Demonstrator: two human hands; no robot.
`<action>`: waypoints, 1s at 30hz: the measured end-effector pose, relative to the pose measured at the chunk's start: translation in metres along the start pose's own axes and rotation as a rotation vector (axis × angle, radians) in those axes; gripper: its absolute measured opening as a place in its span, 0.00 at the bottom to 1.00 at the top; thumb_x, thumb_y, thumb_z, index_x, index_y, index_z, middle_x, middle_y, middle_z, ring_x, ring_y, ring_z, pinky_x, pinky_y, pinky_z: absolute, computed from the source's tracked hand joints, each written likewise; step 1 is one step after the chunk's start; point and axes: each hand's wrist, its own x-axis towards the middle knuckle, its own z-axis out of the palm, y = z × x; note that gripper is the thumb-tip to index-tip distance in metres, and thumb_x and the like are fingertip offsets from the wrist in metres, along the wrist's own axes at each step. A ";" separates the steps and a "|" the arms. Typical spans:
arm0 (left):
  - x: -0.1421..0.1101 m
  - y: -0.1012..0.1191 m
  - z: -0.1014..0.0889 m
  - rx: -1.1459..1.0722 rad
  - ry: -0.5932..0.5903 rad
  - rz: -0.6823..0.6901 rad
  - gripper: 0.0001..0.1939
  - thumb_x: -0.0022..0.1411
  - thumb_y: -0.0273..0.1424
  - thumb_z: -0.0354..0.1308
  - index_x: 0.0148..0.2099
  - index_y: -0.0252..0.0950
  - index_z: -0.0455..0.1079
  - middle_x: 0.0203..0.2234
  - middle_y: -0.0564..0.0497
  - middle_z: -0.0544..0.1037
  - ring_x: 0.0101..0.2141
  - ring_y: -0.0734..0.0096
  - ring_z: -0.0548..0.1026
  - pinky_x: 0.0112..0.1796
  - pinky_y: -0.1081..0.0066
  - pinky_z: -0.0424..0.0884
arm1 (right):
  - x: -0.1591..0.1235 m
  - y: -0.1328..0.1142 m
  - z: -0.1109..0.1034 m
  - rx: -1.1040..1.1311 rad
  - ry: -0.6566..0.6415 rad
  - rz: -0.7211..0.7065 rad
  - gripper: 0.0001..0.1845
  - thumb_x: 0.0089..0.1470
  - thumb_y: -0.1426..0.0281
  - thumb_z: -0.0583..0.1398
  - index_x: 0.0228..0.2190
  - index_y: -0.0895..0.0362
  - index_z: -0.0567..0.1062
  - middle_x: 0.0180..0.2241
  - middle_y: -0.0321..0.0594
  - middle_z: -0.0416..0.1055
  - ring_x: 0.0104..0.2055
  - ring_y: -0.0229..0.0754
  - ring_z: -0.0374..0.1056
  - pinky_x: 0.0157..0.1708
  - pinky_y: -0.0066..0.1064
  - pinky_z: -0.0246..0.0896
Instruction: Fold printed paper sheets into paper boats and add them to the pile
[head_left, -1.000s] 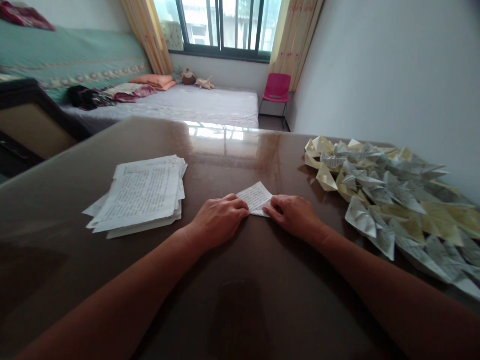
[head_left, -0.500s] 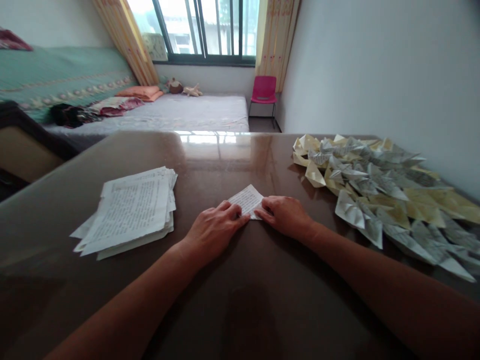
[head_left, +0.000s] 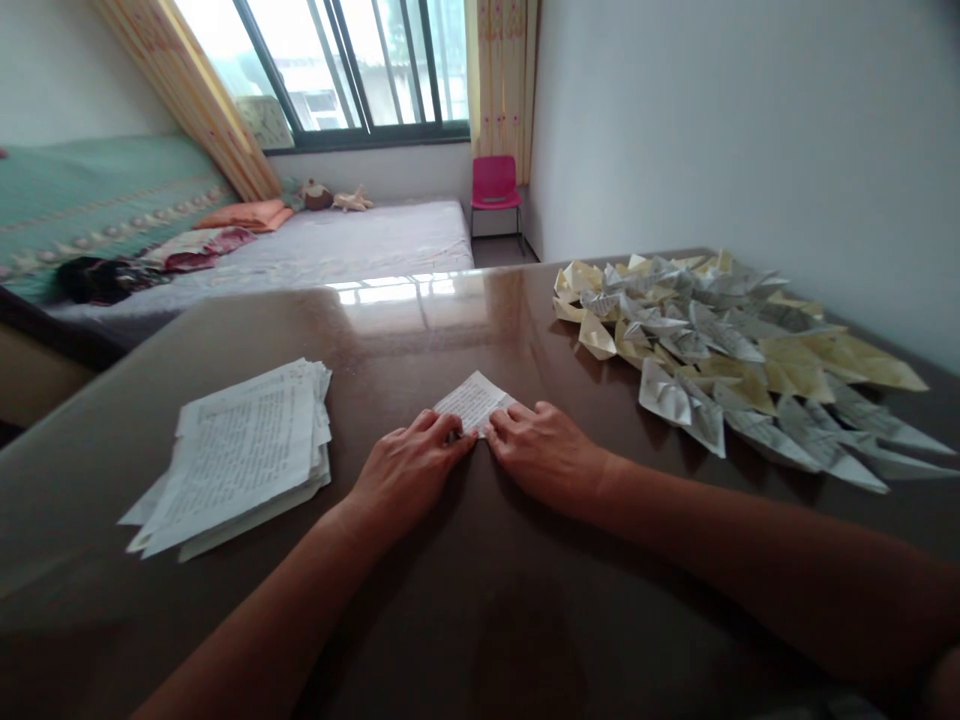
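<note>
A small folded sheet of printed paper (head_left: 475,400) lies on the brown tabletop in front of me, one corner pointing away. My left hand (head_left: 409,462) holds its left and near edge, fingers curled over it. On the other side my right hand (head_left: 544,450) grips the right and near edge, with its fingertips close to the left thumb. The near corner of the paper is partly hidden by my fingers.
To the left lies a stack of printed sheets (head_left: 240,450). Many folded paper boats (head_left: 667,400), white and yellowish, crowd the right side of the glossy table (head_left: 420,600). Beyond stand a bed (head_left: 390,235) and a pink chair (head_left: 495,185) by the window.
My view has turned slightly to the right and tilted. The right hand has shifted along the paper toward its near corner, closer to the left fingertips.
</note>
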 end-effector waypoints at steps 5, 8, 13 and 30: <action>0.000 0.001 -0.004 0.047 -0.037 -0.002 0.17 0.64 0.29 0.52 0.54 0.50 0.68 0.46 0.52 0.73 0.45 0.63 0.69 0.35 0.69 0.70 | -0.008 -0.007 -0.010 -0.071 -0.111 0.051 0.12 0.58 0.77 0.53 0.35 0.61 0.78 0.38 0.51 0.71 0.39 0.49 0.65 0.32 0.38 0.57; -0.001 -0.001 -0.006 0.042 -0.051 -0.015 0.16 0.65 0.29 0.51 0.52 0.49 0.70 0.47 0.52 0.74 0.45 0.62 0.70 0.36 0.67 0.71 | -0.008 -0.006 -0.012 -0.076 -0.128 0.098 0.11 0.57 0.76 0.55 0.30 0.61 0.78 0.34 0.51 0.72 0.38 0.50 0.65 0.32 0.39 0.57; 0.000 -0.009 0.002 -0.050 0.044 -0.031 0.17 0.65 0.27 0.48 0.50 0.46 0.72 0.52 0.50 0.72 0.53 0.59 0.67 0.48 0.59 0.70 | 0.000 -0.002 -0.004 -0.070 0.042 0.074 0.11 0.57 0.77 0.54 0.33 0.62 0.78 0.37 0.52 0.73 0.42 0.50 0.65 0.33 0.38 0.56; 0.000 -0.027 0.008 -0.058 0.197 0.019 0.13 0.65 0.32 0.51 0.51 0.43 0.70 0.49 0.50 0.75 0.51 0.60 0.68 0.47 0.59 0.67 | 0.019 0.053 0.032 0.192 0.205 0.068 0.07 0.57 0.74 0.57 0.35 0.57 0.76 0.37 0.42 0.75 0.40 0.42 0.68 0.41 0.33 0.57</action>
